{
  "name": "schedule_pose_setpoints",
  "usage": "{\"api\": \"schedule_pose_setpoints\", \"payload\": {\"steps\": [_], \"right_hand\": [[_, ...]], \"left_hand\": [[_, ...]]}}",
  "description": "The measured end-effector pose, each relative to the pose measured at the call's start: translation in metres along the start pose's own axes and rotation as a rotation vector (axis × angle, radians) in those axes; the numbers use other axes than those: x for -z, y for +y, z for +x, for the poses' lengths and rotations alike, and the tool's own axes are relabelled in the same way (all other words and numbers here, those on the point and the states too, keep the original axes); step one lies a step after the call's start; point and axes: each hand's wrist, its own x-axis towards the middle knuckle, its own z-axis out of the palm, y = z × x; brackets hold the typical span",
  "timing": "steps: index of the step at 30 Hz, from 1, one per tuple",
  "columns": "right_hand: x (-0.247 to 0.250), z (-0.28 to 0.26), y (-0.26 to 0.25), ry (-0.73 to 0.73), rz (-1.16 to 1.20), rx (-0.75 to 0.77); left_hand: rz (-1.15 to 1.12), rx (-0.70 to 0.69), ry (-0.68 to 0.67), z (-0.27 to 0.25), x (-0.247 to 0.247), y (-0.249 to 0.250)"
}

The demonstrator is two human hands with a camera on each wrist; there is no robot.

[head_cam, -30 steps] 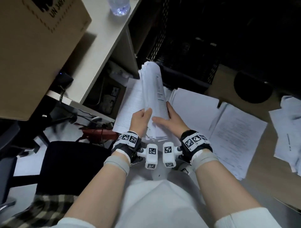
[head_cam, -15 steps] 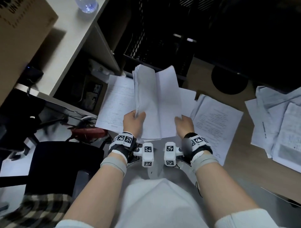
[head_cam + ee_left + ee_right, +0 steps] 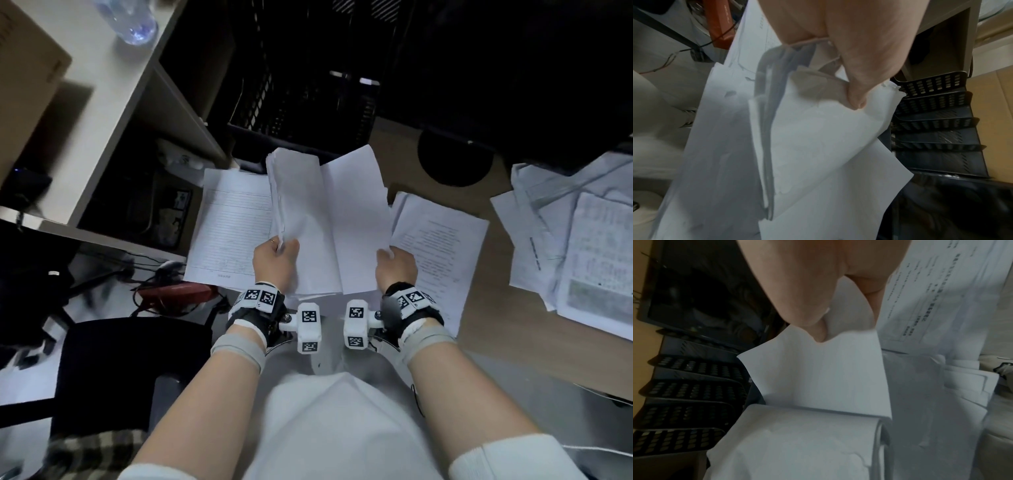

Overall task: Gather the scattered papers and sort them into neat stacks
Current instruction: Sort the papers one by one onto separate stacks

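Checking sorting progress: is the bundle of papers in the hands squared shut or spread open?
Spread open. The left hand grips the thick bundle, while the right hand pinches one sheet peeled aside.

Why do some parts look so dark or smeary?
Head view: the black tray rack sits in deep shadow, and the frame's edges bend. Left wrist view: the sheaf of papers is motion-blurred. Right wrist view: dim and soft throughout.

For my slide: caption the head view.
Left hand grips white paper bundle; right hand peels off one sheet.
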Motion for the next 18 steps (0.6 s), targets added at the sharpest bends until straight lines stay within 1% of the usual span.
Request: {"api": "schedule_pose_setpoints", "payload": {"steps": [4,6,9,12,14,15,16,18], "right_hand": [[0.037,0.000,0.008,0.182,0.038,-0.060],[0.072,0.000,0.017,0.326,0.054,-0.085],[0.131,-0.003,0.037,0.558,0.051,-0.069],[0.163,-0.004,0.048,0.694,0.158,-0.027],[0.171,-0.006,0.052,0.733,0.203,0.040],[0.168,-0.006,0.052,0.718,0.210,0.104],[0.162,-0.007,0.052,0.677,0.185,0.167],[0.145,-0.006,0.054,0.531,0.053,0.217]], "left_hand": [[0.015,-0.054,-0.071,-0.004,-0.028,0.021],[0.037,-0.073,-0.098,-0.013,-0.050,0.027],[0.041,-0.066,-0.157,-0.035,-0.085,0.026],[0.047,-0.071,-0.217,-0.049,-0.112,0.014],[0.095,-0.105,-0.279,-0.060,-0.126,0.008],[0.104,-0.118,-0.298,-0.063,-0.128,0.008],[0.107,-0.126,-0.304,-0.063,-0.131,0.007],[0.111,-0.133,-0.290,-0.060,-0.131,0.006]]}}
